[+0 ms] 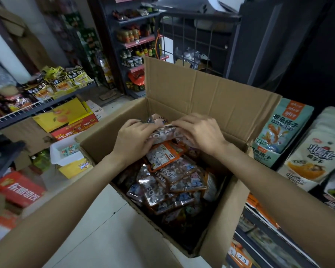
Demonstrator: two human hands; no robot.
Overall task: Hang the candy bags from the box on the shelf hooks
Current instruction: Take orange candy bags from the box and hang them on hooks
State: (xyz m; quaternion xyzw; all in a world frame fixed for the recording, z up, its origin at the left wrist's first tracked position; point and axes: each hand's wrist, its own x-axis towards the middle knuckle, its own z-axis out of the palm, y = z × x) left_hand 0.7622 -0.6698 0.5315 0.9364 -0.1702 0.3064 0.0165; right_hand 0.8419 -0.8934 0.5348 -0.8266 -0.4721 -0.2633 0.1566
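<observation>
While both forearms reach forward from the bottom of the view, the left hand (135, 135) and the right hand (199, 131) meet over an open cardboard box (211, 97) that stands on a pale floor (108, 229) in a small shop aisle. Together they hold a small stack of candy bags (163, 132) just above the far end of the box, the left hand's fingers (143, 125) curled round the stack's left edge and the right hand's fingers (184, 123) curled over its top and right edge. The gathered bags are glossy, brown and orange, with white lettering. Below them the box holds many more loose candy bags (170, 182) of the same kind, heaped at angles and filling much of its floor; its tall rear flap stands upright behind the hands. To the right of the box, hanging snack pouches (282, 130) in teal and cream fill a display rack, though no bare hook can be made out there. To the left, a wire shelf (37, 106) carries yellow and dark snack packets, with yellow and red cartons stacked on the floor beneath it. Judged from this, the task looks to be at an early or middle stage: a handful is being collected, nothing from this batch is hung yet, and a large share of the box is left to carry over and hook up.
</observation>
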